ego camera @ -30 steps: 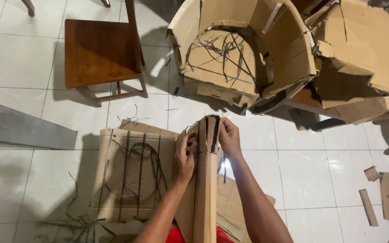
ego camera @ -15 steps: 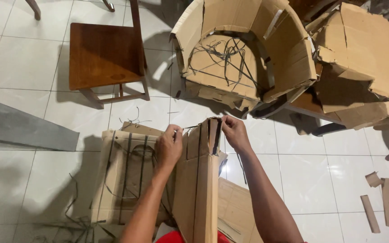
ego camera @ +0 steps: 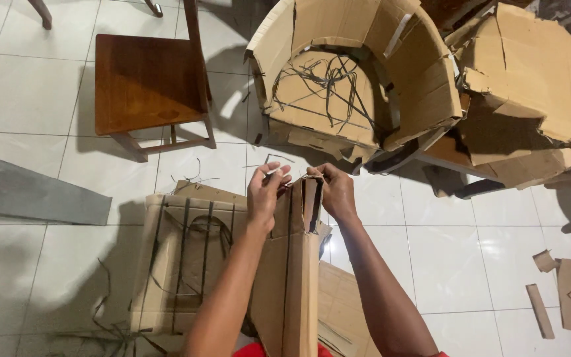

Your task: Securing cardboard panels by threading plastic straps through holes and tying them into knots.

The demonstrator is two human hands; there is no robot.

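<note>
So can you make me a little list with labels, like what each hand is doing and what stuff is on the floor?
left hand: fingers pinch the top edge of the upright cardboard piece
right hand: grips the same top edge from the other side
strap: dark plastic strap runs down the upright piece
beside it: flat cardboard panel with dark straps, on the white tiled floor
ahead: curved cardboard wrapping with loose straps inside
top left: wooden chair
right edge: cardboard scraps

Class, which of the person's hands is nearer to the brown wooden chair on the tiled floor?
Left. The left hand grips the upright cardboard panel on the side facing the brown wooden chair; the right hand is beyond it.
</note>
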